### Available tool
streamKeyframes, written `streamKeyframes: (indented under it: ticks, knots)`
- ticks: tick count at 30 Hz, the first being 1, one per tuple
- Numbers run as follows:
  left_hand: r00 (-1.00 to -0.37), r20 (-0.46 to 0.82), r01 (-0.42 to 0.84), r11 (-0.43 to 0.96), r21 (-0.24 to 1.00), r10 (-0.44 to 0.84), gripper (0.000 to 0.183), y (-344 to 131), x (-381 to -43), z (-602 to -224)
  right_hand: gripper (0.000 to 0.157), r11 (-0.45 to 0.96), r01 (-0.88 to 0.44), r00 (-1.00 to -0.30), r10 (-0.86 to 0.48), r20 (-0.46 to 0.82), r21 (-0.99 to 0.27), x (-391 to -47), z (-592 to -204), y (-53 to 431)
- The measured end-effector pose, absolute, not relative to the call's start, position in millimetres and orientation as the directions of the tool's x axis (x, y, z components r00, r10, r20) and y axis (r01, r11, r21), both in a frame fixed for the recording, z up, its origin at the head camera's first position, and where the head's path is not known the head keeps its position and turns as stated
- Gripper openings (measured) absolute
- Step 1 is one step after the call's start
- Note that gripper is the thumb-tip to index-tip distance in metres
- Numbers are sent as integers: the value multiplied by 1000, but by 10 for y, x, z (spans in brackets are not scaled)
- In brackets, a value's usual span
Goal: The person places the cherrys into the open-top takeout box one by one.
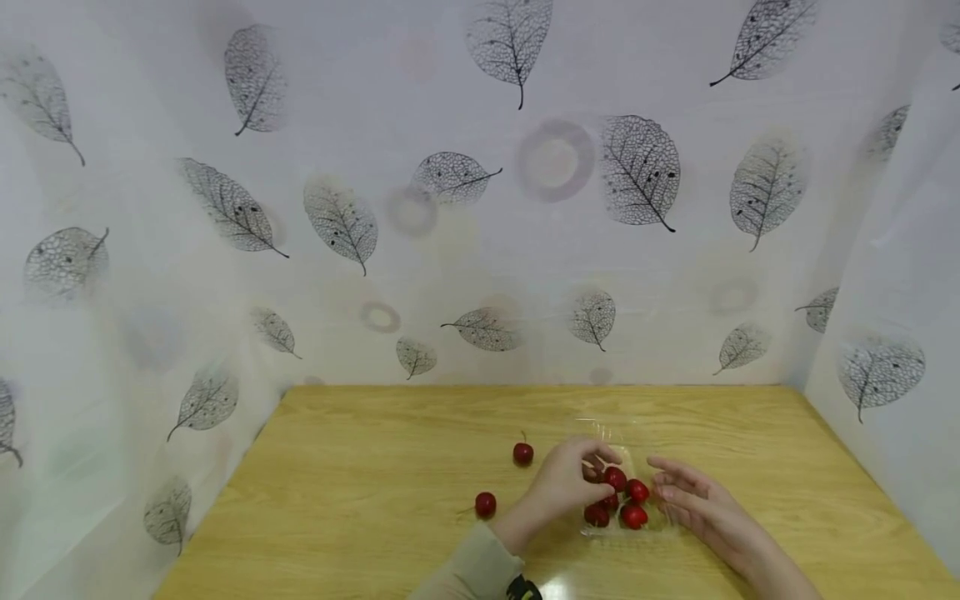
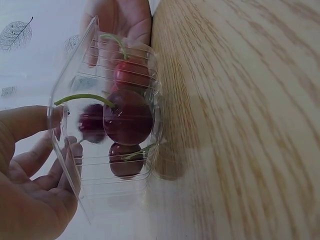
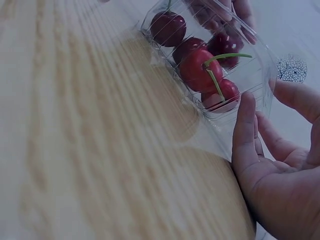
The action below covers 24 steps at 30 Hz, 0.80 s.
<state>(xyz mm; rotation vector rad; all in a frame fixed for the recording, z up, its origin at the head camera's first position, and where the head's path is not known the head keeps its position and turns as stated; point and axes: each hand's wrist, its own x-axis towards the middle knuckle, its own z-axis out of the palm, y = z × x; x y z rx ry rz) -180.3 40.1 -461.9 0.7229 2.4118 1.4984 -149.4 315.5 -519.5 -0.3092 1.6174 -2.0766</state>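
Observation:
A clear plastic box (image 1: 613, 533) on the table holds several red cherries (image 1: 633, 517), some with green stems. My left hand (image 1: 564, 479) reaches over the box's left side, its thumb and fingers apart around the upper cherries. In the left wrist view, a dark cherry (image 2: 91, 123) shows through the plastic near those fingers, with a gap between. My right hand (image 1: 705, 512) is at the box's right side, fingers extended. In the right wrist view its fingertips (image 3: 246, 102) lie against or very close to the box wall; exact contact is hard to tell.
Two loose cherries lie left of the box: one cherry (image 1: 522, 453) farther back, another cherry (image 1: 485, 505) beside my left forearm. The wood-grain table (image 1: 360, 467) meets a leaf-patterned covering (image 1: 480, 250) at the back and both sides.

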Motion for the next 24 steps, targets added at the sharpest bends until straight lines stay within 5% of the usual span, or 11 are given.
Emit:
streamKeyframes:
  ticks: [24]
  knots:
    - [-862, 143, 278, 217, 936, 487, 25, 185, -1901, -4514, 45, -153, 235, -854, -504, -129, -960, -1508, -5189, 3158]
